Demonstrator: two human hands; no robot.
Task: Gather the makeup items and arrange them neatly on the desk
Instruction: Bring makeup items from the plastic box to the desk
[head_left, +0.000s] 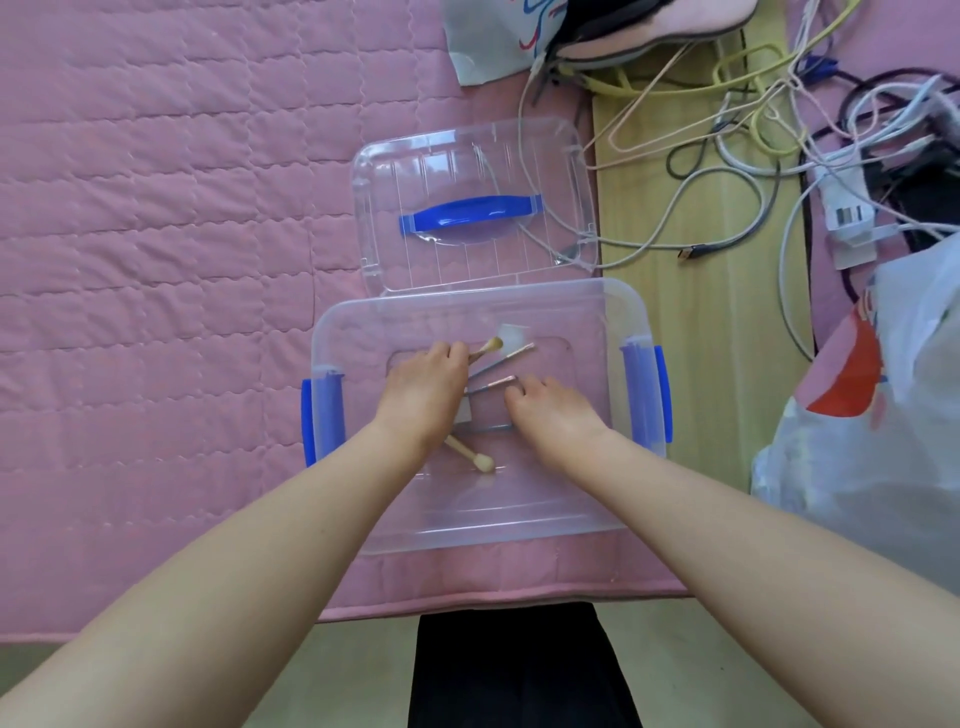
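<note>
A clear plastic storage box with blue side latches sits open on a pink quilted mat. Both my hands reach down inside it. My left hand has its fingers curled over a bunch of makeup brushes that fan out to the right of its knuckles. Below that hand lies a wooden-handled brush on the box floor. My right hand is curled over the lower ends of the brushes; whether it grips one is hidden. A small white item lies near the brush tips.
The box's clear lid with a blue handle lies just beyond the box. A wooden strip to the right carries tangled cables and a power strip. A white plastic bag sits at the right, a bag at the top.
</note>
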